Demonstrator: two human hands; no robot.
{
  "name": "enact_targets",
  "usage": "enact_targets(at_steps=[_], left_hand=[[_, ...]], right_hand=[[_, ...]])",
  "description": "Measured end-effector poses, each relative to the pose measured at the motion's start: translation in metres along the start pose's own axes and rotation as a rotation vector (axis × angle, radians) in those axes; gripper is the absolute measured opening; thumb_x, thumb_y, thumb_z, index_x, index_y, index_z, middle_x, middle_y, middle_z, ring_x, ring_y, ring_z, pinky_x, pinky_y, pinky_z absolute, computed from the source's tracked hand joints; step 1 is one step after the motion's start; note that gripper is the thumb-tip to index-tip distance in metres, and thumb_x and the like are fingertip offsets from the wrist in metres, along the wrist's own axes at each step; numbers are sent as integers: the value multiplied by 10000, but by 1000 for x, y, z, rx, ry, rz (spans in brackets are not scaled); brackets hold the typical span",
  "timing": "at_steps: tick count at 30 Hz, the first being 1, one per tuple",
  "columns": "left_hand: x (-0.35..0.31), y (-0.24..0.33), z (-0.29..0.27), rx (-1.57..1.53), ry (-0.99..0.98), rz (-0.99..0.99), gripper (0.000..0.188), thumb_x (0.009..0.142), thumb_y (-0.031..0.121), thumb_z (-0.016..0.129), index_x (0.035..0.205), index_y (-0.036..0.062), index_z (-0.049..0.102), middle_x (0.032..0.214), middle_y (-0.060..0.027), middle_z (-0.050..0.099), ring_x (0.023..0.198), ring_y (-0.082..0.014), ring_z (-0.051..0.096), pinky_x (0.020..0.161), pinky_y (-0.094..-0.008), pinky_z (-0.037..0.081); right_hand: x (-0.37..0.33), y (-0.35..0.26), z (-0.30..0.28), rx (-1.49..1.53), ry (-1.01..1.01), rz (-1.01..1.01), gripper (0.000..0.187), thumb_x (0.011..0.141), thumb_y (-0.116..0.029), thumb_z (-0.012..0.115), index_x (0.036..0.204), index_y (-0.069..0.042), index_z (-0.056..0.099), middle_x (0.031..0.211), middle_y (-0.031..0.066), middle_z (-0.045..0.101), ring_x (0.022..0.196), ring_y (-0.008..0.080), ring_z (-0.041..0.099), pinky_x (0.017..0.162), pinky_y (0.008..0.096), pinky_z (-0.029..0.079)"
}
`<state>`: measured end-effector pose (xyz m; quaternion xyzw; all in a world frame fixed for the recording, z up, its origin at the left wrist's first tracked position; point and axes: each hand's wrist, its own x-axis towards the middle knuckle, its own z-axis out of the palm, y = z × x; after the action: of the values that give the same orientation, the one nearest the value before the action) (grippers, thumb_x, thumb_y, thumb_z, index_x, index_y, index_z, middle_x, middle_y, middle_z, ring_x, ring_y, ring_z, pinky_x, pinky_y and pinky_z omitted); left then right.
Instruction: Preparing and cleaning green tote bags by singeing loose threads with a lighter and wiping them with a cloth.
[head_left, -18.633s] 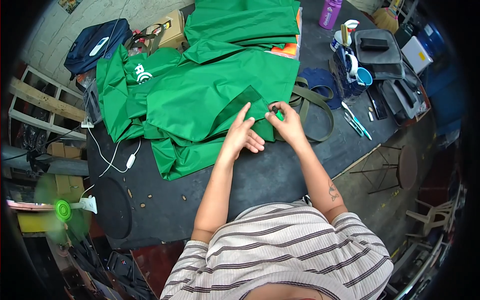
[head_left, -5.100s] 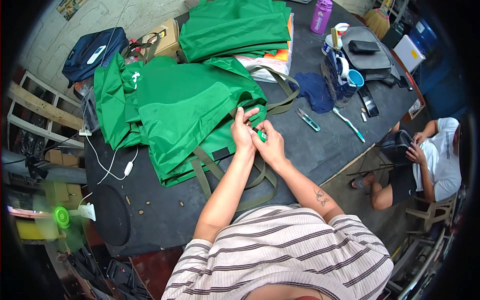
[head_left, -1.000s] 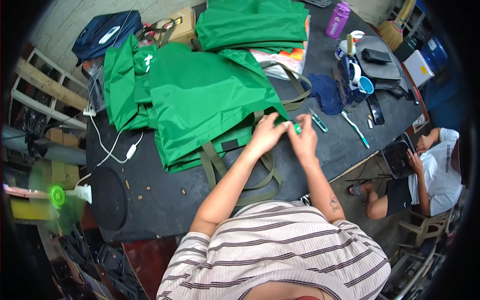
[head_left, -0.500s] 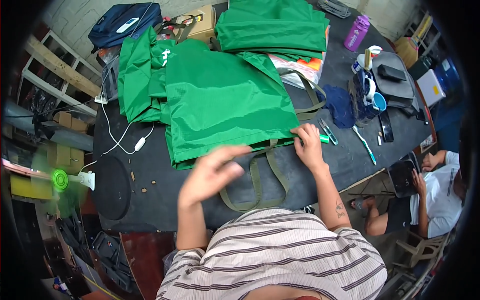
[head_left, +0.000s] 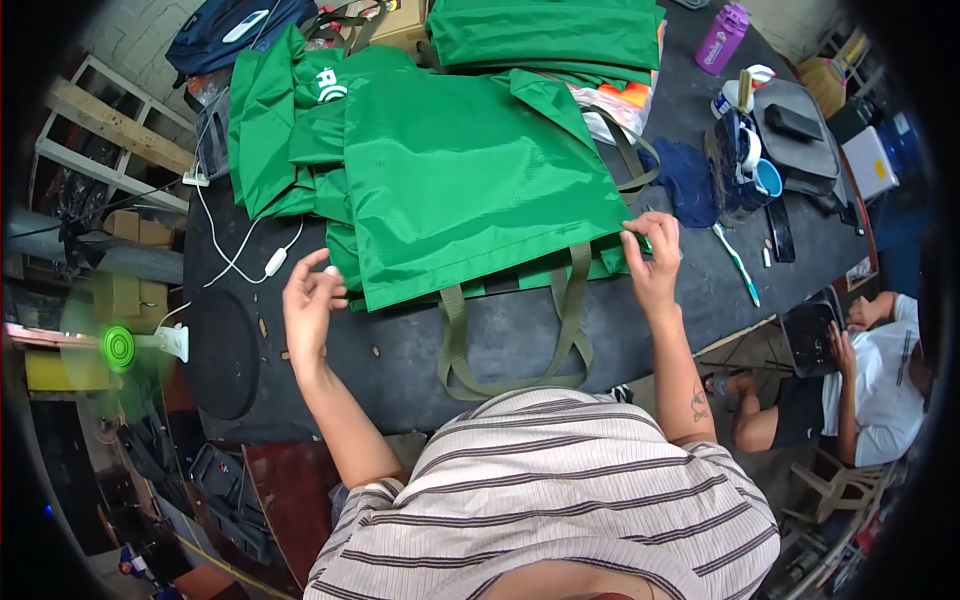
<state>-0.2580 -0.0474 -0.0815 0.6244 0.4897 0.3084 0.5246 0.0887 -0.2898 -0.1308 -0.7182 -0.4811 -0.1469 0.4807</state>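
**Green bag point(head_left: 480, 180) lay spread across dark worktable point(head_left: 320, 412)**

A person in a striped shirt point(head_left: 545, 490) worked with a bare hand at either side of the green bag, which lay on the worktable with its straight edge toward the wearer. The left hand point(head_left: 312, 310), fingers loosely bent and grasping nothing visible, hung just beside the bag's near left corner. The right hand point(head_left: 655, 262) curled its fingers at the near right corner; whether they pinched the cloth could not be told. An olive strap point(head_left: 455, 322) looped from the bag's near edge. A crumpled green bundle point(head_left: 265, 140) lay left of the bag, and folded green fabric point(head_left: 545, 35) was piled beyond it. A navy cloth point(head_left: 688, 185) and a toothbrush point(head_left: 738, 268) lay to the bag's right. Farther right of it sat a co-worker point(head_left: 870, 390) in a white shirt.
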Motion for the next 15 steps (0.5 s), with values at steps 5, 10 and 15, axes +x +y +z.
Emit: enact_targets(at_steps=[5,10,15], left_hand=[[-26,7,30,403,-258,139,990,584,66,830,1431,182,331,1148,-170,445,947,-240,535,777,-343,500],[-21,-13,32,524,40,403,596,659,-84,583,1209,145,598,951,-85,483,767,-184,519,659,-324,459],[-10,22,25,178,334,490,469,726,-70,595,1172,72,618,865,-10,503,660,-50,450,559,-188,393]], right_hand=[[10,-5,10,49,-21,36,97,805,-28,612,850,-9,528,874,130,544,848,296,526,769,375,407],[16,-11,13,72,-4,85,73,856,-39,587,851,6,530,850,119,569,803,273,537,738,350,419],[42,-19,3,55,47,31,75,827,-33,630,806,-13,561,778,98,590,731,259,545,686,342,417]])
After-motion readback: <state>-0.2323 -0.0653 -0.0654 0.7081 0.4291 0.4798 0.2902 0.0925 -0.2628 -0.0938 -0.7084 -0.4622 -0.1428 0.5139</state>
